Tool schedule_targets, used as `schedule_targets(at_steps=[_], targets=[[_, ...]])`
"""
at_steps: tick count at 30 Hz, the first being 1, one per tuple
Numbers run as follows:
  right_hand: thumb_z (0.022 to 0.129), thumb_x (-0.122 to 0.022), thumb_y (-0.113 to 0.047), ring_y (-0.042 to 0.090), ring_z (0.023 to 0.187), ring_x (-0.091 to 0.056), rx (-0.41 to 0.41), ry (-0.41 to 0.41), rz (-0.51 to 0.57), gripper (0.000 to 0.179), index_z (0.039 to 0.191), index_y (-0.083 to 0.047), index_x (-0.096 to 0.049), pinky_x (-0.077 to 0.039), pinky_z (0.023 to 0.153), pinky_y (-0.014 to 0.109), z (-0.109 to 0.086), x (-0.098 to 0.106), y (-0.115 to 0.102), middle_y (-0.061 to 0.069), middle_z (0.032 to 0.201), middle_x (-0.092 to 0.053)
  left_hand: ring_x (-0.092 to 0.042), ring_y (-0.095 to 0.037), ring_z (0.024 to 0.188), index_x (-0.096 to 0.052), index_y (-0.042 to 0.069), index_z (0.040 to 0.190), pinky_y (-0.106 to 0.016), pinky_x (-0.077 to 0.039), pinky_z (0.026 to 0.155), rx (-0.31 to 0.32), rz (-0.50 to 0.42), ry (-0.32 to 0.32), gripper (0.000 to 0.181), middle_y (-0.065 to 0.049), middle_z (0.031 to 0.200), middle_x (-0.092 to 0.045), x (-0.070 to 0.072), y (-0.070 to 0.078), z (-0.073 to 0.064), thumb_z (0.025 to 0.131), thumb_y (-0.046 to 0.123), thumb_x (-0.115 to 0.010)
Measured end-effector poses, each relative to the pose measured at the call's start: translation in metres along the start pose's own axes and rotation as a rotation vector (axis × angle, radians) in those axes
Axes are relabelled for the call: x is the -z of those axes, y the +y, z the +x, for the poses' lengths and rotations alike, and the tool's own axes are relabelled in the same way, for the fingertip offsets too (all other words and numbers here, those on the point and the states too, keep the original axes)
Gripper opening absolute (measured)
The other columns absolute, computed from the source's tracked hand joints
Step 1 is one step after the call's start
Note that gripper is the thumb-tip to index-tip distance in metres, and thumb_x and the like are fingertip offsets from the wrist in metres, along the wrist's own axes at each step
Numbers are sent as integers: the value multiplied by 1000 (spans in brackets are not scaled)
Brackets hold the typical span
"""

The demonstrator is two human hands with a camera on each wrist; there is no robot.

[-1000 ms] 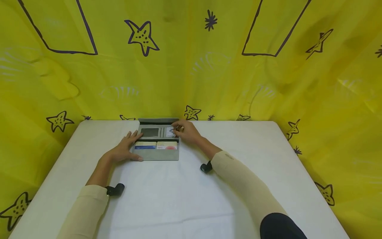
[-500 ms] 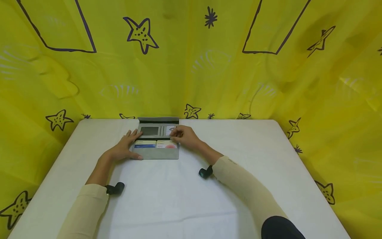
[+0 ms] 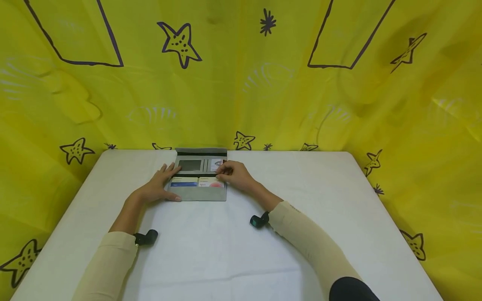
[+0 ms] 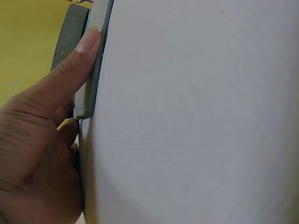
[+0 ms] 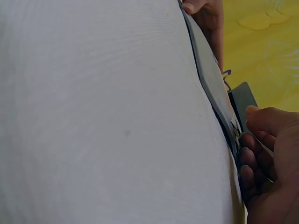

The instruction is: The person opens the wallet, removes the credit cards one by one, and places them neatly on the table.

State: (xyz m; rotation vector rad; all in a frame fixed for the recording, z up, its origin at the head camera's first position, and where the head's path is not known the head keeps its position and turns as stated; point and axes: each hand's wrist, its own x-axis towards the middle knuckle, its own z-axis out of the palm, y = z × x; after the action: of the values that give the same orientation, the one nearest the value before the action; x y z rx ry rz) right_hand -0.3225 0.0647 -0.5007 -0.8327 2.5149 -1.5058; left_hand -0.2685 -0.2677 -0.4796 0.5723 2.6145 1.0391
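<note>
A grey-green long wallet [image 3: 201, 194] lies unfolded at the table's back edge, two cards [image 3: 183, 182] showing in its front pocket. A printed white card [image 3: 216, 164] sits in the right part of its middle panel, left of which is a dark window [image 3: 190, 165]. My left hand [image 3: 157, 187] is spread on the wallet's left side, the thumb on its front left corner; the left wrist view shows that thumb [image 4: 86, 44] along the edge. My right hand [image 3: 237, 174] has curled fingers at the white card's lower right corner; I cannot tell whether they pinch anything.
The white-covered table [image 3: 211, 242] extends in front of the wallet and to both sides. Close behind it hangs a yellow curtain [image 3: 218, 92] with drawn starfish. A small black camera [image 3: 147, 237] is strapped to the left wrist, another [image 3: 260, 220] to the right.
My right hand has moved down from the white card's upper right to its lower right corner, uncovering more of its face. My left hand and the wallet have stayed in place.
</note>
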Motion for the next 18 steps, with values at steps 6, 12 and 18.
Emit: schedule_targets(at_steps=[6,12,18], targets=[[94,-80,-9,15,82,-61,0,-2,-5,12,105,-5,-78,-52,74,25,-1,-1,-1,2,95,-72,13,-50,156,-25,1,165,-76,5,117,-1,4,6,115,-26,173,-2,0,-1,-1,78,29,-94],[93,-82,-11,14,77,-58,-13,-14,-24,12,103,-6,-79,-49,68,25,-4,-3,-7,0,90,-70,14,-50,156,-25,3,166,-79,3,116,31,-3,5,116,-24,174,-1,-1,1,0,77,29,-95],[92,-84,-12,13,75,-58,-7,-21,-46,11,101,-8,-80,-49,68,24,-5,-6,-8,-2,87,-69,14,-49,156,-24,4,166,-78,3,116,40,9,6,116,-24,174,-1,-2,-1,2,78,31,-95]])
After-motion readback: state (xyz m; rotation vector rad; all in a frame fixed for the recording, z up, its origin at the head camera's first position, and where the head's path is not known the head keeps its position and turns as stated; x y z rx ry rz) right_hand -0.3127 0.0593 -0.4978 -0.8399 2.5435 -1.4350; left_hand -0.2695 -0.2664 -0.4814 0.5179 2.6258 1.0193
